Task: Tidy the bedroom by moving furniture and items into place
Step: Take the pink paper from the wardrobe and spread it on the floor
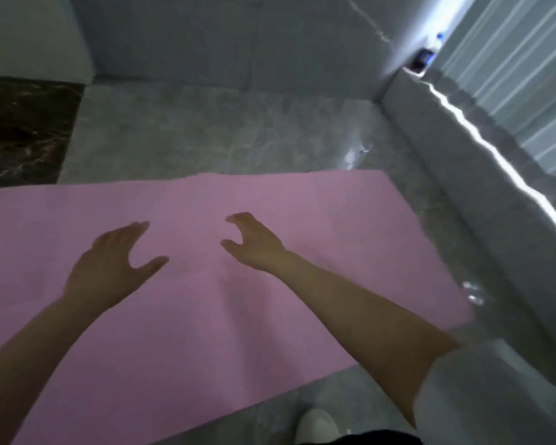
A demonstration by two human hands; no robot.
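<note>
A large pink mat (334, 239) lies spread flat on the grey marble floor (206, 136), reaching from the left edge of view to near the right wall ledge. My left hand (109, 268) hovers over the mat with fingers straight and thumb spread, holding nothing. My right hand (254, 242) is stretched out beside it over the mat's middle, its fingers loosely curled and empty. Whether either hand touches the mat cannot be told.
A dark marble strip (26, 130) runs along the floor at the far left. A grey ledge (463, 175) lines the right wall under pale curtains (520, 78). A small dark object (424, 61) sits in the far corner. My white shoe (316, 425) is near the mat's front edge.
</note>
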